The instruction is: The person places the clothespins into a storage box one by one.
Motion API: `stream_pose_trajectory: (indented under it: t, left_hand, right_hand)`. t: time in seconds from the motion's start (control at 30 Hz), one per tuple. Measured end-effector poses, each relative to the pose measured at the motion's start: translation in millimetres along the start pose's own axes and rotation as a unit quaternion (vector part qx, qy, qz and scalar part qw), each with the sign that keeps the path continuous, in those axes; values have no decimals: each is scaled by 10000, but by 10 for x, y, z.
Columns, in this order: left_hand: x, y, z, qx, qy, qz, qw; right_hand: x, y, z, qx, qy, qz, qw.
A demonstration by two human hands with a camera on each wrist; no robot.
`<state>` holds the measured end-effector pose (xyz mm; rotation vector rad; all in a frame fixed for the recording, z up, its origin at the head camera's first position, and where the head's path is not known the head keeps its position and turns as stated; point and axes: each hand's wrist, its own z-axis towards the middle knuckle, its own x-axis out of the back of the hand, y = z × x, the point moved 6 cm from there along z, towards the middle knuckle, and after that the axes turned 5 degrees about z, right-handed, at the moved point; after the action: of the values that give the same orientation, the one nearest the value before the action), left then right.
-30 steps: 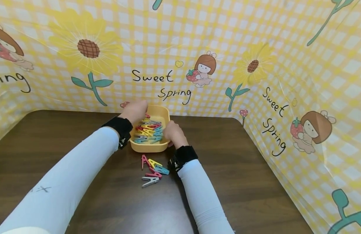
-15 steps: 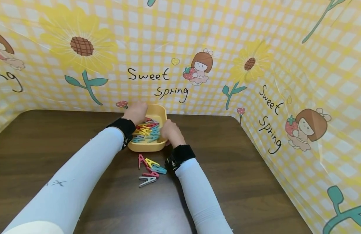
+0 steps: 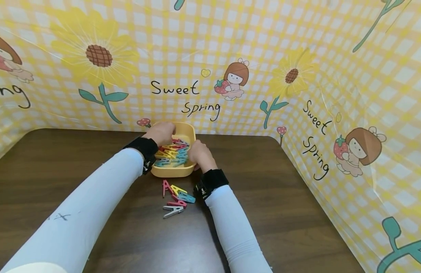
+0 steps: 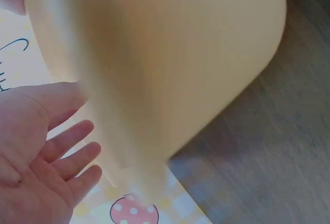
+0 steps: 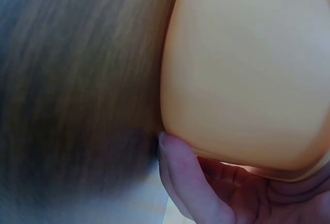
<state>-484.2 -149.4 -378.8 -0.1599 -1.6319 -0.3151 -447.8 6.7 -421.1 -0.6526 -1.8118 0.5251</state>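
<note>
A yellow plastic tray (image 3: 173, 173) stands on the table near its far edge, with several coloured clothespins (image 3: 169, 153) inside. My left hand (image 3: 161, 133) reaches over the tray's far left side. In the left wrist view, three of its fingers (image 4: 77, 154) are spread and slightly bent, while the tip of the uppermost visible digit disappears behind the rim. Whether it pinches a clothespin cannot be told. My right hand (image 3: 200, 153) grips the tray's right wall, and its thumb (image 5: 180, 167) lies against the outside in the right wrist view.
Several loose clothespins lie on the brown table in front of the tray, among them a yellow one (image 3: 178, 189), a blue one (image 3: 186, 197) and a grey one (image 3: 173, 211). A yellow checked cloth (image 3: 203, 49) rises behind and to the right.
My left hand has shifted slightly right and toward me over the tray, covering a red clothespin that showed beside its fingers. The right hand keeps its hold. The head view has turned slightly.
</note>
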Motion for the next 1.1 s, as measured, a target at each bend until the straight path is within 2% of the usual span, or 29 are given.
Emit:
stream_pose_trajectory:
  t: [0.07,0.1,0.2,0.3,0.37,0.57,0.8,1.1]
  left_hand:
    - [-31,-58,62,7,88,62,9999]
    - [25,2,-2,99,104,72,9999]
    - [65,9,-49,215,152,-67,9996]
    - [203,132,-239,310,68,-417,9986]
    - [250,165,-299,317,101,-520,9981]
    - [341,157,-406,278,322,-398,9983]
    - [357,73,-499,308,560,-379,9972]
    - [296,177,-708,53,908,-472,9947]
  right_hand:
    - [-1,5,15,-3,13,-38,10000]
    - [-4,10,28,-14,20,-44,10000]
    - [-16,17,60,-44,-1,-62,10000]
    - [-18,20,83,-77,-26,-72,9999]
    - [-17,21,93,-101,-53,-73,9999]
    - [-29,23,107,-175,-135,-35,9997]
    - [-41,9,92,-123,-156,-84,9998]
    - [-21,8,59,-87,-109,-113,9998]
